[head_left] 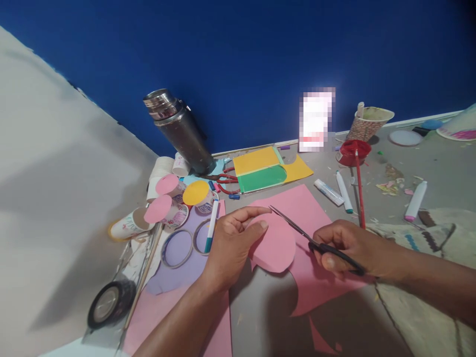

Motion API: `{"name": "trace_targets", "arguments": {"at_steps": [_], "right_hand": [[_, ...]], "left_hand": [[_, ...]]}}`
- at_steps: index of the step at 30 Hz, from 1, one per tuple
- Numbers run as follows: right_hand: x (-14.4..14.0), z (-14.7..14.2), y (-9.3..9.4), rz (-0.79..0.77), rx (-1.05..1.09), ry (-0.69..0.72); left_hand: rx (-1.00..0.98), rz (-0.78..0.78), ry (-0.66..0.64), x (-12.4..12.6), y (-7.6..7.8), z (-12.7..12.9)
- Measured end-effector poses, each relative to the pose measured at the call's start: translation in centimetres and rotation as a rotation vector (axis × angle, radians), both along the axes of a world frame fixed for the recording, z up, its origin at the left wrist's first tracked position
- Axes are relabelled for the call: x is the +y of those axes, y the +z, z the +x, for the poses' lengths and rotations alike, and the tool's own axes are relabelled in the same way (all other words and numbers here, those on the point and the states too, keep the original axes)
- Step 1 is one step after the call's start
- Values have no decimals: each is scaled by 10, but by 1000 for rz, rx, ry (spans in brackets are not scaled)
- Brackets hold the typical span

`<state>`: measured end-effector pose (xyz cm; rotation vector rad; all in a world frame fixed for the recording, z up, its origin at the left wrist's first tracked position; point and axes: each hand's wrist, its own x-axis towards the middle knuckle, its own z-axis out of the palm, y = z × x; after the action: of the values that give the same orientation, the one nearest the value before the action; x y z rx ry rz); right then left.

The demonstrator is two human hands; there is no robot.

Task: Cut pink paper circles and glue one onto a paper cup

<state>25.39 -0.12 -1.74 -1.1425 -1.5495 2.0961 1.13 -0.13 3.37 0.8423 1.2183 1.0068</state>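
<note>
Between the thumb and fingers of my left hand (232, 243) is a roughly round piece of pink paper (277, 245), its lower edge uneven. My right hand (342, 248) grips black-handled scissors (292, 224); the blades point up and left, close to the round's upper edge. Whether the blades touch the paper I cannot tell. Beneath both hands lies a larger pink sheet (312, 292) with a curved cut-out. A small pink offcut (320, 337) rests nearer to me.
Paper cups with pink and yellow discs (196, 193), tape rings (177, 249) and a black tape roll (107, 305) stand left. Behind are a steel flask (182, 134) and yellow and green paper (260, 177). Markers (415, 200), a glue tube (329, 192) and a cloth (420, 297) lie right.
</note>
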Motion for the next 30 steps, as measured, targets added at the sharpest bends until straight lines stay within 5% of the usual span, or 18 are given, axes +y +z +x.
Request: {"name": "trace_targets", "arguments": {"at_steps": [30], "right_hand": [[0,-8,20,-66,-88,-19]], "left_hand": [[105,33,-66,0,4,-7]]}}
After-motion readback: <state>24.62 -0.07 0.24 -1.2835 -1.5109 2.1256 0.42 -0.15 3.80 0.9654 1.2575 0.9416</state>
